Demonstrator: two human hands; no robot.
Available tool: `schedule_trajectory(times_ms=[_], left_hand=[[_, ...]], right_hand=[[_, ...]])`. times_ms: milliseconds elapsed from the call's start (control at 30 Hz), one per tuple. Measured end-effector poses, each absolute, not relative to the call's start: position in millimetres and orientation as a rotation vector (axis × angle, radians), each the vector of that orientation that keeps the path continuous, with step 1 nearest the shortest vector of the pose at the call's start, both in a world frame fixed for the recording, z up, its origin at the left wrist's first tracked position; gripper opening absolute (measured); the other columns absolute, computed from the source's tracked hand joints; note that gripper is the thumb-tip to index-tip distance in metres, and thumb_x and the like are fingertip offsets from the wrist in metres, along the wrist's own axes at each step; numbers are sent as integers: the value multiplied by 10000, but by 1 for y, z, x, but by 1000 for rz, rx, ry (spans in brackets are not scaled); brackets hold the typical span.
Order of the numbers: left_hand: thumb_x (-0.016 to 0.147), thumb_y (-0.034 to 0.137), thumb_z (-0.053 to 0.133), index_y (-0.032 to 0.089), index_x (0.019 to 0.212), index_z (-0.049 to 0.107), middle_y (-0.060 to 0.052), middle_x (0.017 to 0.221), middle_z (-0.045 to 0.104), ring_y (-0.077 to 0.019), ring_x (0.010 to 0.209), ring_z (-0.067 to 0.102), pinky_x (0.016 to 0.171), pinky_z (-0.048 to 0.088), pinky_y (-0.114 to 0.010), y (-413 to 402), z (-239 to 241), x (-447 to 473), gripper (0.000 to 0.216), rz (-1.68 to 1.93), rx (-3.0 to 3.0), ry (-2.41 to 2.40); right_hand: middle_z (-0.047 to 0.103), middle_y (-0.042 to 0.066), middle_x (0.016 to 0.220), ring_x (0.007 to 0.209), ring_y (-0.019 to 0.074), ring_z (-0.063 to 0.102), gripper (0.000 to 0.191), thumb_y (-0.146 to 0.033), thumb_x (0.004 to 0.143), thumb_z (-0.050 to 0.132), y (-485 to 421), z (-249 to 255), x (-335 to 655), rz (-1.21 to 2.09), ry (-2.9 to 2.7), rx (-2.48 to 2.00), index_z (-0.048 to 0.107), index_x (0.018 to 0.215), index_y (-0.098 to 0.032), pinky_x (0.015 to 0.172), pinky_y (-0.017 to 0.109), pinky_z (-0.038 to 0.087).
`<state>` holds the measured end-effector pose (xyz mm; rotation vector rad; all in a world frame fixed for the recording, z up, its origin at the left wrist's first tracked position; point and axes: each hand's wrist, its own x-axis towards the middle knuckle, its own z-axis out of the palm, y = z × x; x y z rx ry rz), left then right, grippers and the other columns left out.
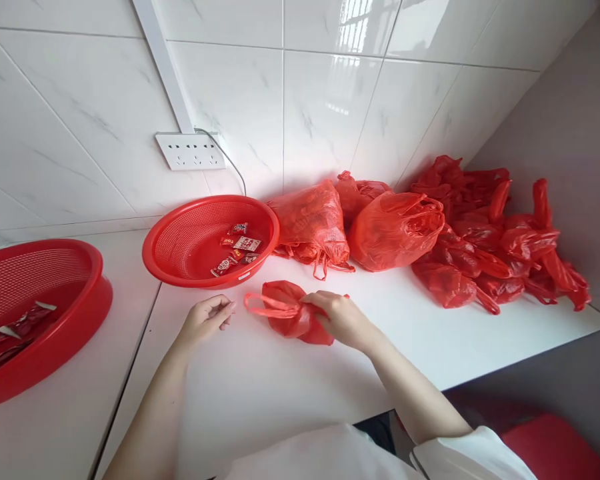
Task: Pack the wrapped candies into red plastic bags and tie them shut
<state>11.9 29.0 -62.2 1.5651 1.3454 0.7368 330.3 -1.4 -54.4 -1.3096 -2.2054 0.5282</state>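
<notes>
A small red plastic bag (283, 323) rests on the white table in front of me, one handle loop pointing left. My right hand (337, 315) is closed round the bag's gathered top, its fingertips partly hidden in the plastic. To the left of the bag, my left hand (209, 319) hovers with curled fingers and the thumb against them; nothing shows in it. Just beyond that hand stands a red plastic basket (180, 270) with several small wrapped packets (247, 244) at its right side.
A second red basket (87, 320) with packets stands at the left. Filled red bags (395, 233) line the wall, and a pile of smaller tied bags (480, 257) lies at the right. A socket panel (190, 151) with a cable is on the tiled wall. The table's seam (130, 360) runs left of me.
</notes>
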Motion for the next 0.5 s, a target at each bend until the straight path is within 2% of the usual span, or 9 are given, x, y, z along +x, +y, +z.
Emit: schedule_trajectory(times_ms=[100,167,233,300,367,433,500], left_hand=[[858,469,597,195,731,574,14,646,534,-132,602,495,632,434,-255,31,-64,14,303,744,1556,1387],[859,464,600,196,736,584,19,639,539,-127,596,500,628,434,-245,32,-64,15,296,722,1575,1399],[863,472,594,197,737,584,23,628,538,-126,590,501,624,433,-240,32,-64,15,303,697,1608,1410],[869,479,583,198,733,578,20,628,540,-130,593,502,627,434,-243,33,-66,15,312,682,1636,1417],[876,485,572,199,731,569,15,641,545,-136,603,505,631,438,-248,34,-69,14,320,667,1657,1422],[881,497,560,201,724,556,12,655,547,-138,613,509,633,439,-248,36,-73,13,336,653,1674,1428],[881,512,554,203,715,547,15,658,545,-136,618,512,636,438,-243,37,-76,12,351,637,1682,1436]], right_hand=[[733,13,1058,870,233,699,558,2,742,494,-8,-32,387,415,-2009,-1304,649,1152,-343,744,357,558],[750,24,967,801,230,695,494,-22,773,527,-14,-8,434,192,-1818,-1406,693,1100,-352,677,347,530],[734,45,1077,952,236,678,497,-13,763,558,-16,18,486,-157,-1505,-1570,720,1095,-345,767,353,497],[736,84,1028,892,229,669,476,-11,745,581,-9,42,540,-510,-1170,-1682,742,1083,-305,743,369,456],[725,154,964,901,275,658,362,-78,785,592,6,60,595,-714,-852,-1872,733,1100,-188,737,423,408],[666,204,1124,1066,311,609,382,-142,863,547,26,67,644,-794,-694,-2032,627,1235,-122,780,454,384],[530,270,1314,1218,295,521,536,-251,954,451,44,60,680,-782,-853,-2319,359,1455,-85,791,437,392]])
